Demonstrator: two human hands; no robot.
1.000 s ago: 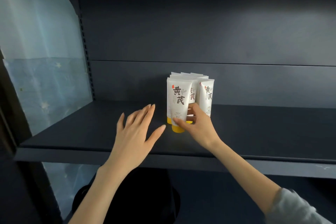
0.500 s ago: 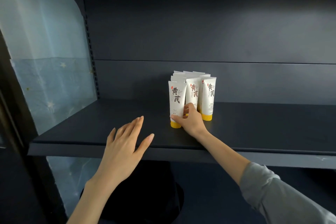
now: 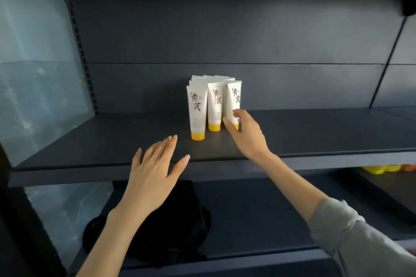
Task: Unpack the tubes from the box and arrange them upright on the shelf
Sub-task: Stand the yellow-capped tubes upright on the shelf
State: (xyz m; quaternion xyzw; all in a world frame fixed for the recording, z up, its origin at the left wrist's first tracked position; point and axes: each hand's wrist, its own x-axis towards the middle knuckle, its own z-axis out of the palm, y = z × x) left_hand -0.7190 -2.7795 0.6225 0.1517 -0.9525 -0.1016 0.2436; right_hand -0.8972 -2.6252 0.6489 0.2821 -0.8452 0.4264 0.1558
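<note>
Several white tubes with yellow caps stand upright, cap down, in a tight cluster on the dark shelf (image 3: pixel 315 132). The front left tube (image 3: pixel 197 110) stands free, with a middle tube (image 3: pixel 215 105) just behind it. My right hand (image 3: pixel 246 135) grips the lower end of the right tube (image 3: pixel 234 99), thumb on its left side and fingers across its front, hiding its cap. My left hand (image 3: pixel 155 171) hovers over the shelf's front edge with fingers spread and straight, holding nothing. No box is in view.
A translucent panel (image 3: pixel 38 74) closes the shelf's left end. The back wall stands close behind the tubes. A black object (image 3: pixel 157 227) lies on the lower shelf beneath my left hand. Yellow and orange items (image 3: pixel 382 168) show at the lower right.
My right hand let go of the front left tube and moved right to the right tube. My left hand drew back slightly toward the shelf's edge.
</note>
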